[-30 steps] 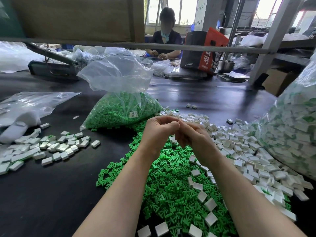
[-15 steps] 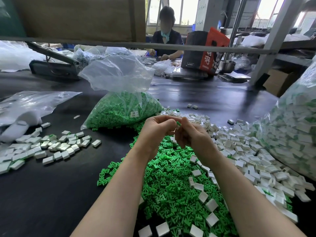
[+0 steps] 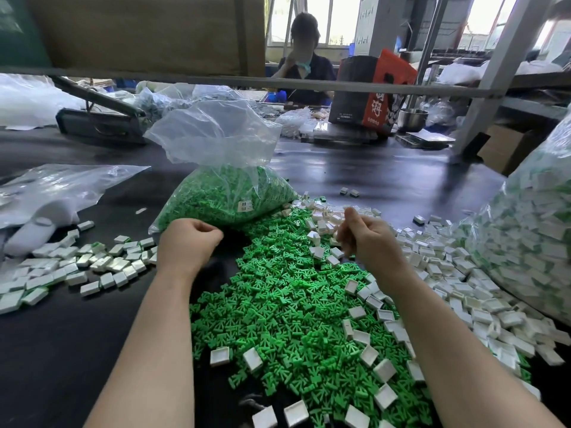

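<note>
Small green forked pieces (image 3: 278,307), white shells (image 3: 434,261)

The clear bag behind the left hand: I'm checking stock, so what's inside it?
Small green plastic pieces fill the lower half of the clear bag, with a white label showing through the film. The upper half is slack, see-through film. Anything buried within the heap is covered.

Bright windows (image 3: 309,23) beyond grey shelving (image 3: 502,63)

Left hand (image 3: 188,245) and right hand (image 3: 369,242) are held apart, backs upward, with fingers (image 3: 208,233) curled into fists.
</note>
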`<state>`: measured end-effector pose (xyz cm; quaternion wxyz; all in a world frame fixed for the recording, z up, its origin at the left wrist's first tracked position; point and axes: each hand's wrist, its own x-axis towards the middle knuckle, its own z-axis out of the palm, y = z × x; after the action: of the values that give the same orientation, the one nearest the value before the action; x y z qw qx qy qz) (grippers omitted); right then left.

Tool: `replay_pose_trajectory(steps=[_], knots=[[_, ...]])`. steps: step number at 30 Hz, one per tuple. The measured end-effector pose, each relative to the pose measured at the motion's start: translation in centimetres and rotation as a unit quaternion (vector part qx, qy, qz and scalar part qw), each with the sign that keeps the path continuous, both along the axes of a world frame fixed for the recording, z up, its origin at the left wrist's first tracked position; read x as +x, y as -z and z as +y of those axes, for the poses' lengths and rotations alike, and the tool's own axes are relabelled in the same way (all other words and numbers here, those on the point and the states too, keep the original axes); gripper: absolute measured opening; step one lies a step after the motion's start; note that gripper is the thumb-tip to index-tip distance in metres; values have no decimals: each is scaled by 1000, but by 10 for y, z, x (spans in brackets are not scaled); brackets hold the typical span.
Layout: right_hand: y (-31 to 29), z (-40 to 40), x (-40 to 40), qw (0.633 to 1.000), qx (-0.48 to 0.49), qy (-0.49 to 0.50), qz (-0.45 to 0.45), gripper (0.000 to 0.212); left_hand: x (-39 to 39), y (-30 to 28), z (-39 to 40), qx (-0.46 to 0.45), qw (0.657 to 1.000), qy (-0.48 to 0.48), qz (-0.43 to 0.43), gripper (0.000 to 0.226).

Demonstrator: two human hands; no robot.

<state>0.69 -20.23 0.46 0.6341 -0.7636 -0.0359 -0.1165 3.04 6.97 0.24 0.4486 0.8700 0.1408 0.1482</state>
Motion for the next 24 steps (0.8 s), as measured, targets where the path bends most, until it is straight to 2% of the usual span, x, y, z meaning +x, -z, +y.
replay_pose_trajectory(steps=[2,5,8,11,15,18,22,24], knots=[[0,-4,0,1000,-5,27,8,50,-2,4,14,56,997,-51,19,3],[0,-9,0,998,-9,66,11,44,-3,8,24,107,986,-115,60,14],[-2,-15,0,987,-107,121,4,32,-4,12,27,163,969,-168,80,23],[-1,-20,0,969,-211,129,0,22,-4,12,26,192,960,-183,91,26],[3,-16,-1,939,-322,125,-4,7,-3,2,10,146,982,-116,41,17],[12,-9,-1,903,-414,110,0,13,-3,-8,-13,109,993,-40,-13,5],[23,-4,0,846,-518,126,4,25,-4,-12,-45,53,996,70,-31,10],[25,-4,-1,832,-539,131,4,30,-5,-10,-60,36,991,122,-31,11]])
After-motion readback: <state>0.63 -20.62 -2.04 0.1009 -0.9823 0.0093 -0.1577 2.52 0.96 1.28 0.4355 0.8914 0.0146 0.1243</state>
